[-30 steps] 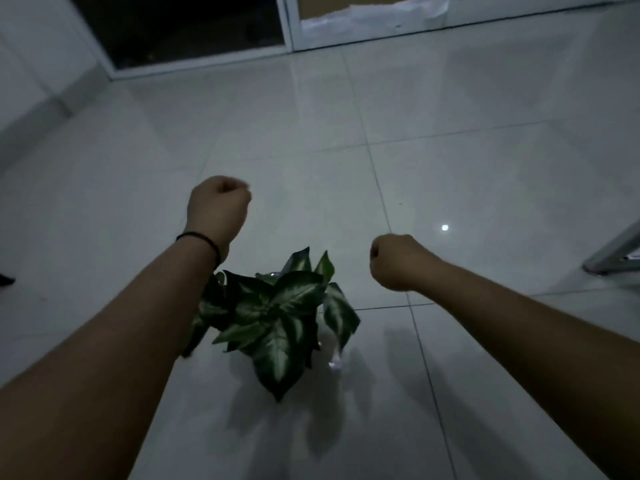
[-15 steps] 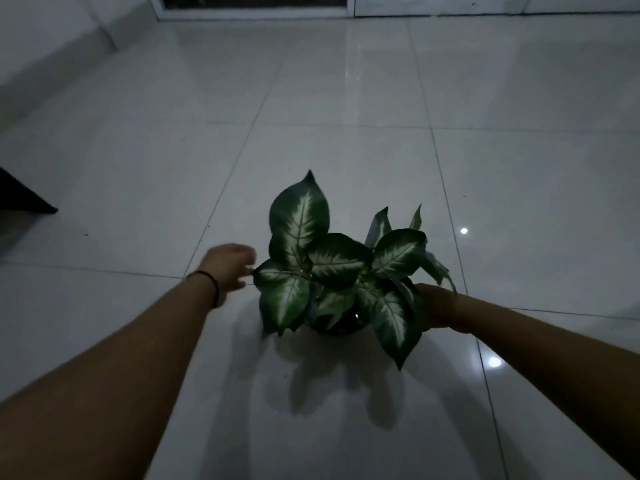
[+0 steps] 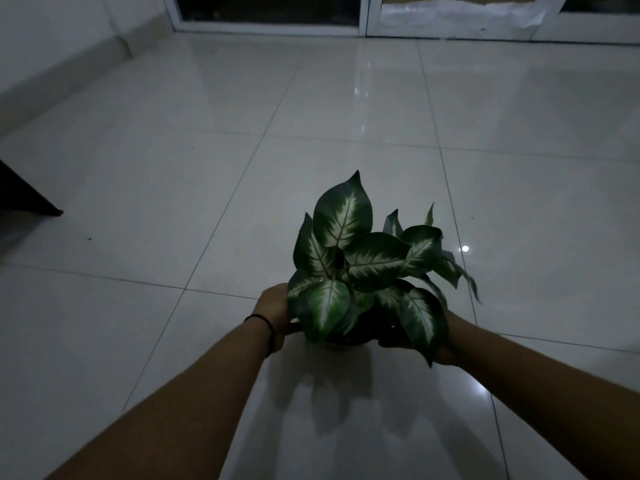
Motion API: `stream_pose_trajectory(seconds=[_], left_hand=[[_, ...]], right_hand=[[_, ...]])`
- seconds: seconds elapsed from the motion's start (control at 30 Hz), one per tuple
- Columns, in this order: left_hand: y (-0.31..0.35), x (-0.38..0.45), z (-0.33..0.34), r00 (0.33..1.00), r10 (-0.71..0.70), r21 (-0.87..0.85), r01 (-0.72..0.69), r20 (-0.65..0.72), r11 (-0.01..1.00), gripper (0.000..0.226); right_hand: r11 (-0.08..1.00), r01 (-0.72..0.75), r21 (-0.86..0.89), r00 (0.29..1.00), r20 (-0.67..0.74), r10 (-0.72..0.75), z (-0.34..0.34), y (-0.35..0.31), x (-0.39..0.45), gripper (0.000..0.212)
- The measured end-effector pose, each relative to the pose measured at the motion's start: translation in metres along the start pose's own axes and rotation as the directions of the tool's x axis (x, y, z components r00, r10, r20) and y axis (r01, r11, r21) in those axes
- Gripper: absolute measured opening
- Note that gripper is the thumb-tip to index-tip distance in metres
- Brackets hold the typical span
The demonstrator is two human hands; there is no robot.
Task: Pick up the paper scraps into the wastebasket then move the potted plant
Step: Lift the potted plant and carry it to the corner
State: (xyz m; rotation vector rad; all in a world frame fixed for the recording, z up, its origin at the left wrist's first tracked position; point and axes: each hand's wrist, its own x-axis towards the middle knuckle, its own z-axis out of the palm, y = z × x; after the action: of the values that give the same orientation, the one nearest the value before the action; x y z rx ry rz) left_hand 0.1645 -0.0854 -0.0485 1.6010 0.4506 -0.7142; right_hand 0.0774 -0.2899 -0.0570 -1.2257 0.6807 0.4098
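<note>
Both grips, left hand (image 3: 275, 308) and right hand (image 3: 446, 336), flank potted plant (image 3: 360, 271).

Dim home room, glossy white tiled floor (image 3: 173, 168), glass sliding doors (image 3: 270, 8)

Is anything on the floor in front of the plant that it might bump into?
Nothing visible. Both the left hand and right hand are at the potted plant, and the tiled floor ahead shows nothing up to the glass doors.
</note>
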Motion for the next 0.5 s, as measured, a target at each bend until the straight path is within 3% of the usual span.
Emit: stream_pose_trajectory(seconds=[0.07, 0.17, 0.27, 0.4, 0.5], left_hand=[[0.003, -0.004, 0.005, 1.000, -0.003, -0.081, 0.002, -0.011, 0.997, 0.023], [0.011, -0.013, 0.017, 1.000, 0.015, -0.212, -0.012, 0.016, 0.977, 0.020], [0.035, -0.039, 0.022, 0.999, 0.024, -0.280, -0.015, 0.028, 0.960, 0.020], [0.088, -0.087, 0.012, 0.999, 0.030, -0.241, -0.023, 0.023, 0.970, 0.020], [0.135, -0.134, 0.001, 0.999, 0.034, -0.196, -0.032, 0.011, 0.980, 0.020]], right_hand=[[0.998, 0.047, -0.031, 0.999, 0.015, -0.046, -0.007, -0.009, -0.002, 0.038], [0.995, 0.084, -0.043, 0.996, -0.002, -0.085, -0.009, -0.034, -0.018, 0.018], [0.990, 0.102, -0.096, 0.994, -0.040, -0.106, -0.006, -0.059, -0.037, 0.022], [0.996, 0.054, -0.064, 0.996, -0.060, -0.058, 0.015, -0.097, -0.078, 0.031], [0.997, 0.070, -0.041, 0.993, -0.093, -0.073, 0.036, -0.137, -0.127, 0.025]])
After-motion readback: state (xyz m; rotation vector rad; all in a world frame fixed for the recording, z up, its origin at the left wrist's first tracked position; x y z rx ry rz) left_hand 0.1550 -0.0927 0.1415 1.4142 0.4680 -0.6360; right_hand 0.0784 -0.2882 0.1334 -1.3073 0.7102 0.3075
